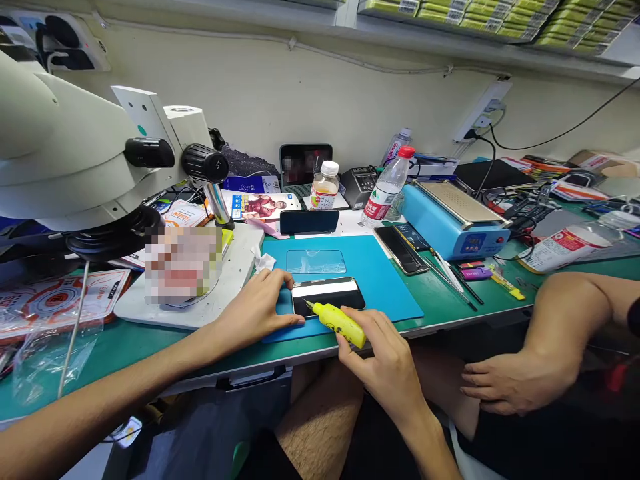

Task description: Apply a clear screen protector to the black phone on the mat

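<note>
Wall and shelf: pale wall (250,87) ahead of me, with green-wrapped boxes (465,17) stacked on the shelf above.
Bench: green top (130,340), crowded along the back and at each end.
Microscope: a big white body (75,160) looms on my left, its base (240,260) just beyond my left forearm.
Blue mat: flat (395,293) at the front edge, under my work.
Blue machine: a box (450,230) with a metal top, right of the mat.
Neighbour: a co-worker's hand (510,380) hangs relaxed off the bench, to my right.
Bottles: the red-capped bottle (383,193) stands behind the mat, its filling unclear to me; the white-capped bottle (324,190) holds pale orange liquid; 1 more, the lying bottle (570,243), is at far right.
Right hand: my fingers (373,327) close around the yellow tool.
Left hand: half open (263,303), fingertips and thumb bracing the phone's left end.
Phone: flat (320,288) on the mat, beside a clear pane (316,262).
Yellow tool: tilted (341,325), dark tip at the phone's face; contact I cannot tell.
</note>
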Available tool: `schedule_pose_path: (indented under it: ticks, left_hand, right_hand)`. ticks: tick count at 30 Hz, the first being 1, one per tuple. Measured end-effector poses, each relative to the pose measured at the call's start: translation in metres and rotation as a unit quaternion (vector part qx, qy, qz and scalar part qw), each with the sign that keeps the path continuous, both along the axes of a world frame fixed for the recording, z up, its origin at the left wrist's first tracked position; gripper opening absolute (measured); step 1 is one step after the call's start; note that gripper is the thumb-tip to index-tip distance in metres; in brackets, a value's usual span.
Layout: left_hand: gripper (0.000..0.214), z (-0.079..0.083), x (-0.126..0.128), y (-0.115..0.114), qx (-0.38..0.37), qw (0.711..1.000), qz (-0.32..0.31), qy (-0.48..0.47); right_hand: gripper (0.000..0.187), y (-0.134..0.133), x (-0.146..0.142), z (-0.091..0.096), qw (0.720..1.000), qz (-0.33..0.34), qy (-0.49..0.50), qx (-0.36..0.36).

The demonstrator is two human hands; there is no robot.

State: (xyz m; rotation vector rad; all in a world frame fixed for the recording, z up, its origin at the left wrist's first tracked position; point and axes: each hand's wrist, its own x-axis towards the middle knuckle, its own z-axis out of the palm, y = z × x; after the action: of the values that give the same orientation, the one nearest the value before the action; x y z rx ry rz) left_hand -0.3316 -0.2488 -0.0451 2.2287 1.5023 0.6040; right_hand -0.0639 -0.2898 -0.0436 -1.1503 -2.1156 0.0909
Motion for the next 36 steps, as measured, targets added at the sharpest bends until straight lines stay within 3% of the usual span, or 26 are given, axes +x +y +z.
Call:
schedule_pose_path:
  ticks: [8,18,26,36]
  left_hand:
    - [0.056,0.000,-0.001,0.000,0.003,1.000,0.004,-0.012]
    - [0.054,0.003,0.000,-0.001,-0.002,1.000,0.003,-0.011]
    - [0.055,0.000,0.000,-0.002,0.002,1.000,0.011,-0.015]
    - [0.053,-0.002,0.001,-0.002,-0.006,1.000,0.012,-0.027]
  right_hand:
    - [0.034,-0.002,0.014,0.006,0.999,-0.015,-0.016,0.037]
    - [0.035,-0.005,-0.006,0.008,0.997,0.012,-0.051,0.050]
    - [0.034,-0.007,0.021,0.014,0.996,-0.034,-0.058,0.056]
    - [0.025,-0.009,0.047,0.006,0.991,-0.112,-0.044,0.051]
